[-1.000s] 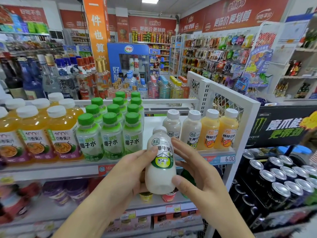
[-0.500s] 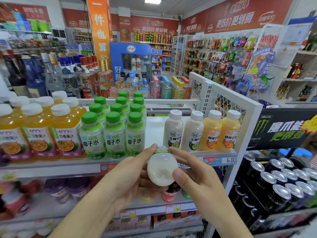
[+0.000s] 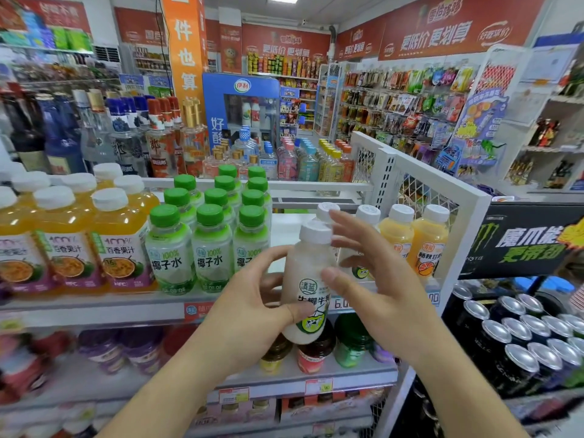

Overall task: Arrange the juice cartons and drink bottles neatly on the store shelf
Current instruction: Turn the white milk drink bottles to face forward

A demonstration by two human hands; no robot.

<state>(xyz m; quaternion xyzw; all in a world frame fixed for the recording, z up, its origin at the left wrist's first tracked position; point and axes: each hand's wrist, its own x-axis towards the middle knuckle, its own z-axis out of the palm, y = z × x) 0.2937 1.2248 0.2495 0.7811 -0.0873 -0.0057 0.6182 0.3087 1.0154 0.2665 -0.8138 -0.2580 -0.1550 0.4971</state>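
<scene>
Two hands meet at the coconut milk bottle (image 3: 308, 282), held upright in front of the shelf edge (image 3: 94, 311). The left hand (image 3: 249, 308) grips its lower body, thumb across the label; the right hand (image 3: 376, 295) is spread loosely, thumb touching the bottle's side, fingers near the cap. Just beyond the hands, two matching white bottles (image 3: 366, 216) and two orange juice bottles (image 3: 414, 241) stand in a row. Best set it upright in the gap left of that row, label forward, without nudging the green-capped coconut water bottles (image 3: 208, 248) left of the hands.
</scene>
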